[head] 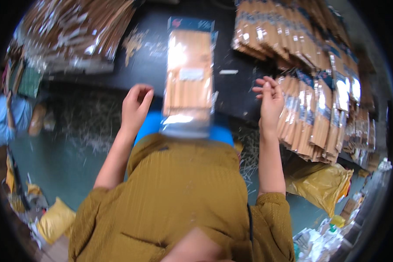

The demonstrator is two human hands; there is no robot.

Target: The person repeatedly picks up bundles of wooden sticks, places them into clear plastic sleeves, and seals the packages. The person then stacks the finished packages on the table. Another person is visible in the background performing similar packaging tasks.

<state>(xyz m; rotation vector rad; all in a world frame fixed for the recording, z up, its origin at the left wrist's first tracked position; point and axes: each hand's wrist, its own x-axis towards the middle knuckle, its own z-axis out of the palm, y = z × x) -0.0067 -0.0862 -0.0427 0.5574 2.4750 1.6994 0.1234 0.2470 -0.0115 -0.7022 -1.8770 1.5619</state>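
A clear plastic packet (190,88) of light-brown, wood-coloured strips lies in front of me, its lower end hanging over the table's near edge. It has a dark blue printed header and a small white label. Left of the packet, my left hand (137,103) is raised with its fingers curled, thumb a little apart, and nothing in it. My right hand (271,98) hovers at the right with loosely bent, parted fingers and holds nothing. Close beside that hand is a row of similar overlapping packets (308,114).
On the dark table (144,70) are more packets (268,29) at the back right and a large heap of plastic-wrapped brown bundles (75,29) at the back left. Scraps (132,42) and a white strip (228,72) lie between. Yellow bags (317,183) sit below; a person in blue (11,114) is at left.
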